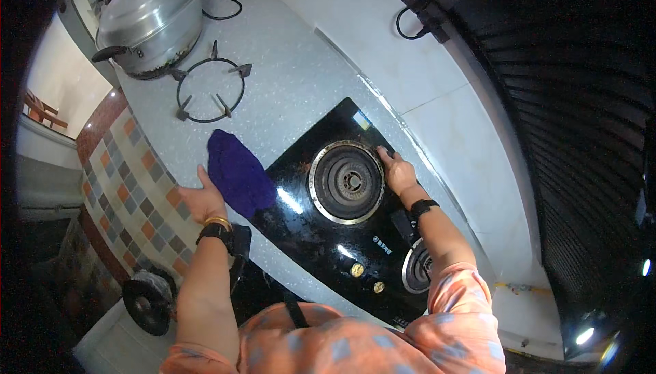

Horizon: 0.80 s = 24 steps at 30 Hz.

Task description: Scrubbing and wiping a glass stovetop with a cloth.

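A black glass-topped gas stove [307, 230] lies before me, with a round burner [347, 182] exposed near its far end. My right hand [398, 171] rests at the stove's wall-side edge beside this burner, holding nothing that I can see. A second burner [417, 266] is partly hidden by my right forearm. My left hand [202, 197] is off the front edge of the counter, fingers apart and empty, close to a purple cloth [238, 174]. The cloth lies partly on the counter and partly on the stove's corner. A black metal pan support [243, 87] sits on the counter beyond the cloth.
A lidded aluminium pot [154, 20] stands at the counter's far left. A black cable [225, 7] lies behind it. Along the right runs a tiled wall [441, 102] with a power socket block [420, 2]. A black lidded item [147, 302] is low at left.
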Motion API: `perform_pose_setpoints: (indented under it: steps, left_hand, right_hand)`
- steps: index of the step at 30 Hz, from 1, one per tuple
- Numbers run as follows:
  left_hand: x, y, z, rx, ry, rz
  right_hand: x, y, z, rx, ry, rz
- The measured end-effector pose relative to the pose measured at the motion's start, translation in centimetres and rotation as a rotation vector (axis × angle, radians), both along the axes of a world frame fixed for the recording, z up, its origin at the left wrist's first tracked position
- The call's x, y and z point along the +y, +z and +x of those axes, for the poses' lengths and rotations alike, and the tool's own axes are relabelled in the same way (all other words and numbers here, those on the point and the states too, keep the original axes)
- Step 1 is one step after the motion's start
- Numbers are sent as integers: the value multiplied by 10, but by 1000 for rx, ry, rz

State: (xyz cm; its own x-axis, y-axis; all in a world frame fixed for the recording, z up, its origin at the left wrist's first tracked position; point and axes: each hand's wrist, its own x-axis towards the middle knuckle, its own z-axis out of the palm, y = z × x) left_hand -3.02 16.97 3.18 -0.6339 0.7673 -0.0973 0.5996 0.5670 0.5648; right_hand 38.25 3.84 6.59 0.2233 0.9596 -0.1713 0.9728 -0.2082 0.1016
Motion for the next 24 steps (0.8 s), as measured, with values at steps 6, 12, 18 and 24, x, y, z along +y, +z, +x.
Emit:
perform_pose_setpoints:
  steps: [6,12,18,24]
  left_hand:
    - [-1,-9,0,63,-3,-29]
    - [1,-18,-6,102,7,47]
    - [0,-13,-1,38,14,-41]
    - [1,-9,-2,4,13,-108]
  right_hand:
    - [-20,4,3,19,7,-22]
    - [-10,-1,-5,18,27,50]
    - [-2,0,0,4,-20,-19]
    - [-13,11,5,9,8,-36]
